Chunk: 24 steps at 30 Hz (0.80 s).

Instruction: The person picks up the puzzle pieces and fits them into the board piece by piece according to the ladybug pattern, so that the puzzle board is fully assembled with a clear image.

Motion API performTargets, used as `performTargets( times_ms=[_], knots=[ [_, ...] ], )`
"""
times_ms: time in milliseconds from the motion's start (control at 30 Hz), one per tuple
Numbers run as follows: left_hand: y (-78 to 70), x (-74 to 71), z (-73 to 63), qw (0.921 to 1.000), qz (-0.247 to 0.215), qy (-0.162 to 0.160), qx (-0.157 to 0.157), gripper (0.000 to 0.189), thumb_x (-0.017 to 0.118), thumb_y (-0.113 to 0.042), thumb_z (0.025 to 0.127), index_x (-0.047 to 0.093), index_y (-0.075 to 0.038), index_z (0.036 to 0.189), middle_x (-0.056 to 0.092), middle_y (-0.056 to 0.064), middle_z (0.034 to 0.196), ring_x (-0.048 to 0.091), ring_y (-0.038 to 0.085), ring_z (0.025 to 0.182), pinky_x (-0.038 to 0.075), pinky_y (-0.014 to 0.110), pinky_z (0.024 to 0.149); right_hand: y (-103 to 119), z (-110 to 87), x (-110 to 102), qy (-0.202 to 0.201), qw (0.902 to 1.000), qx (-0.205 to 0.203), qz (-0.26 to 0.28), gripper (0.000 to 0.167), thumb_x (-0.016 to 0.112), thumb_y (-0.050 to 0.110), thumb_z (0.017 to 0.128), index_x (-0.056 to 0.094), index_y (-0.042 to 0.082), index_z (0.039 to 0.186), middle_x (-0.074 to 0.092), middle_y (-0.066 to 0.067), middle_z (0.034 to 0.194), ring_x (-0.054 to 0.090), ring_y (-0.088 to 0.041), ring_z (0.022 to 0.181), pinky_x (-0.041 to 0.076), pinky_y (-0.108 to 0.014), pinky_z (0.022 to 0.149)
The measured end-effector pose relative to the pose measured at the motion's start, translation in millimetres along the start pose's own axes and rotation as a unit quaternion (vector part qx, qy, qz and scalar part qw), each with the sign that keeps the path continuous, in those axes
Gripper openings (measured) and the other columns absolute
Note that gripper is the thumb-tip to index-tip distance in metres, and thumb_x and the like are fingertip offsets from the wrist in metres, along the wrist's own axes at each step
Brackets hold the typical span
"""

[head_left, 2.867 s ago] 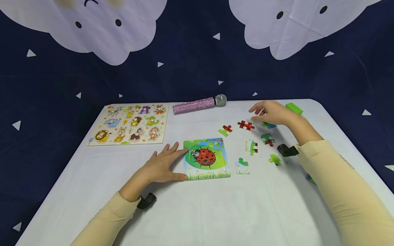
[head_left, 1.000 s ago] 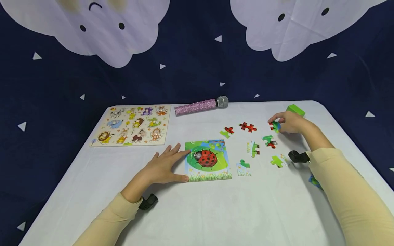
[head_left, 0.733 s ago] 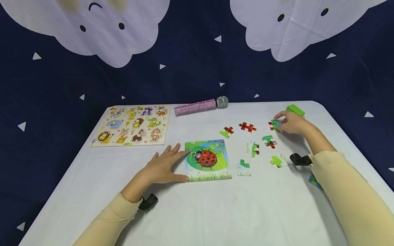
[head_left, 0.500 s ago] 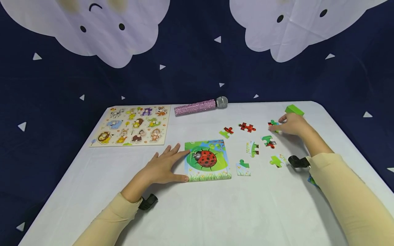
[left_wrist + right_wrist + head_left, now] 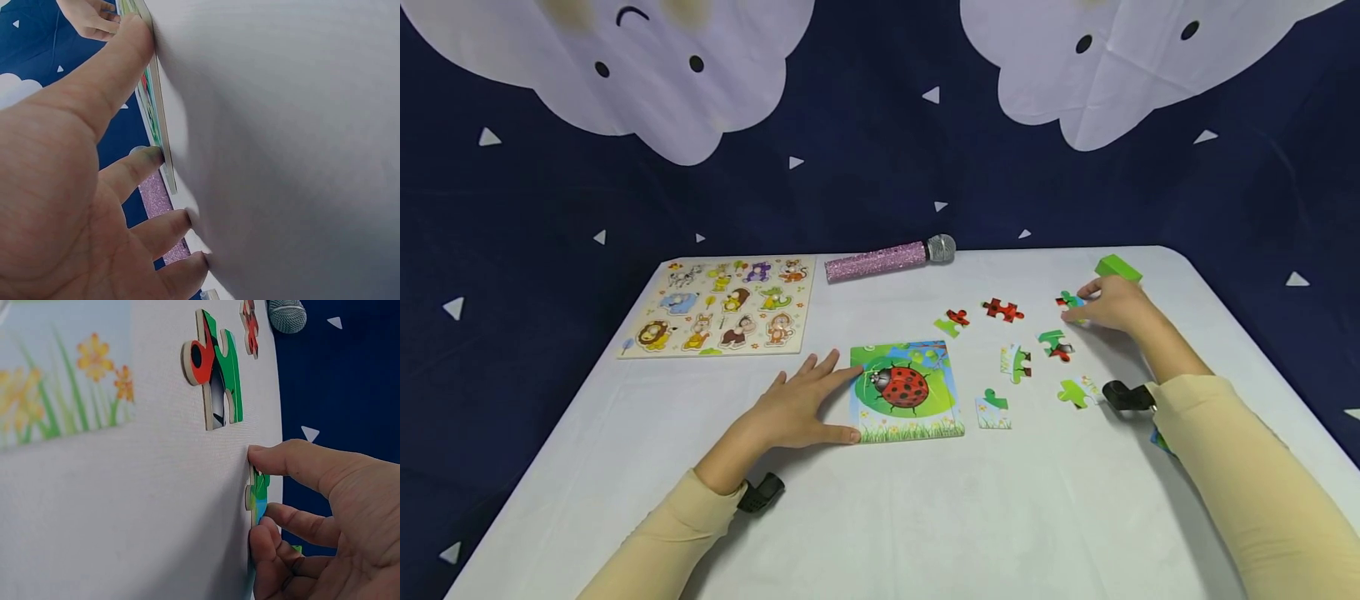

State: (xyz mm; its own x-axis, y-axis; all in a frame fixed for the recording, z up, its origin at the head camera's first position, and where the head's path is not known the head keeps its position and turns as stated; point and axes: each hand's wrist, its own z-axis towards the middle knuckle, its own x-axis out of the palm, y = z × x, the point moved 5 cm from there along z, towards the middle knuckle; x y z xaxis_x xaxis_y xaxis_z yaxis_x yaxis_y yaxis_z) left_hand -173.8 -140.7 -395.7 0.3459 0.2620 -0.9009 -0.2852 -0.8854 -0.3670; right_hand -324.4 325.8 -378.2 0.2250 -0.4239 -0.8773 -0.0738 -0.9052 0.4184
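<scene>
My left hand (image 5: 793,408) lies with fingers spread at the left edge of a ladybug jigsaw board (image 5: 928,423). Its thumb and index fingertip touch that edge, as the left wrist view (image 5: 75,181) of the hand also shows. At the right, my right hand (image 5: 1112,302) pinches a small green, blue and red puzzle piece (image 5: 1067,300) down at the tabletop. In the right wrist view the thumb is on one side of this puzzle piece (image 5: 259,494) and the curled fingers are on the other.
Loose puzzle pieces lie between board and right hand: a red one (image 5: 1003,310), a green-and-red one (image 5: 1056,345) and several others. A green block (image 5: 1118,267) sits behind the right hand. A pink glitter microphone (image 5: 880,261) and an animal peg puzzle (image 5: 752,346) lie farther back.
My right hand has come down from above the loose pieces and taken hold of the green, blue and red one, which has turned and shifted slightly. My left hand stays at the board.
</scene>
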Motion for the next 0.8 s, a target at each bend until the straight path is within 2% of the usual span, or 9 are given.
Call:
performTargets(
  times_ms=[200,500,800],
  knots=[
    [0.5,0.0,0.1,1.0000,-0.001,-0.001,0.001,0.098,0.083,-0.060,0.087,0.038,-0.029,0.168,0.020,0.017,0.179,0.018,0.052,0.164,0.017,0.084,0.123,1.2,1.3,0.2,-0.011,0.9999,0.001,-0.002,0.070,0.078,0.040,0.094,0.059,-0.010,0.139,0.049,-0.042,0.149,0.045,-0.059,0.137,0.039,-0.070,0.117],
    [0.4,-0.2,0.3,1.0000,0.000,0.001,0.001,0.097,0.083,-0.060,0.088,0.038,-0.030,0.168,0.020,0.016,0.180,0.017,0.052,0.164,0.017,0.084,0.123,5.9,-4.0,-2.2,-0.032,0.9993,0.011,-0.017,0.066,0.081,0.040,0.091,0.064,-0.012,0.126,0.059,-0.038,0.136,0.056,-0.047,0.115,0.050,-0.063,0.101],
    [0.6,-0.1,-0.1,1.0000,-0.002,0.002,0.002,0.097,0.083,-0.060,0.088,0.038,-0.029,0.168,0.019,0.016,0.180,0.016,0.051,0.165,0.016,0.084,0.123,5.2,-2.9,-0.7,-0.036,0.9992,0.014,-0.008,0.064,0.082,0.039,0.090,0.065,-0.013,0.124,0.061,-0.037,0.133,0.056,-0.045,0.112,0.051,-0.061,0.099]
  ],
)
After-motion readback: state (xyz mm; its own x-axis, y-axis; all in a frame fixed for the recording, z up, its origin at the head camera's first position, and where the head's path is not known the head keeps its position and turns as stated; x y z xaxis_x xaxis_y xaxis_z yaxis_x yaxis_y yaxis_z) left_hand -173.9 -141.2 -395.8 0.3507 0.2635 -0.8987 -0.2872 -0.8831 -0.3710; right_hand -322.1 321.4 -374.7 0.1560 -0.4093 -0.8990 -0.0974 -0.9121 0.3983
